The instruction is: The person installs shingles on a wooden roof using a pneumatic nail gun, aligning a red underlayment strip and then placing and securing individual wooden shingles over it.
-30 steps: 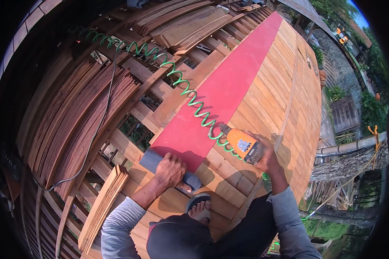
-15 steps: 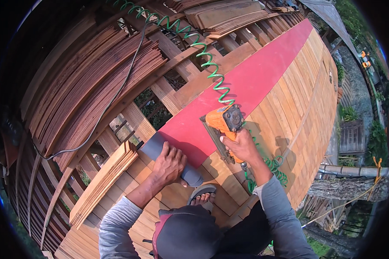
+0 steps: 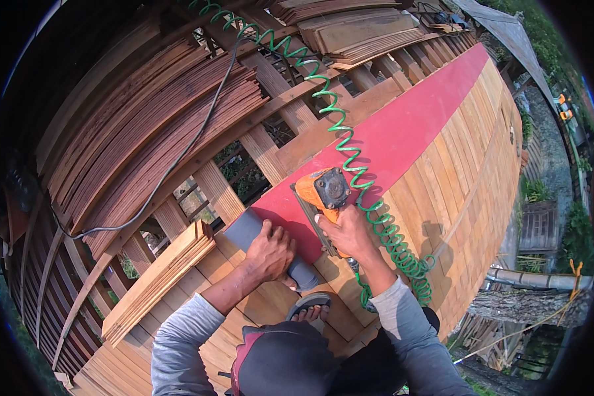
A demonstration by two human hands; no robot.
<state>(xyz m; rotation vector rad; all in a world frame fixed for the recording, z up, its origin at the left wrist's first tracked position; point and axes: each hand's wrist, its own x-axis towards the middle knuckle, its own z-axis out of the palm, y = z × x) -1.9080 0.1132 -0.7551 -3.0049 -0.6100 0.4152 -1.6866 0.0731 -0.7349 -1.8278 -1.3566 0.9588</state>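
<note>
My left hand (image 3: 270, 252) is closed over a roll of sheet membrane (image 3: 243, 228), grey on its outer side. From the roll, its red face (image 3: 435, 109) runs as a long flat strip toward the far right. In my right hand (image 3: 353, 232) is an orange air nail gun (image 3: 320, 190), gripped by its handle, with a dark magazine. Its body is over the red strip just right of the roll; whether the nose touches is hidden. A green coiled air hose (image 3: 402, 254) comes off the handle's base.
Wooden shingles (image 3: 455, 152) cover the sloping surface beside the strip. Bare battens with gaps (image 3: 264, 152) lie beyond it. Stacks of loose shingles (image 3: 165, 132) rest on them; a smaller stack (image 3: 158, 280) sits left of the roll. My sandalled foot (image 3: 310, 309) stands close behind the roll.
The nail gun has moved left, closer to the roll. My left hand keeps its grip on the roll. The hose coils have shifted beside my right forearm, and the view has turned slightly.
</note>
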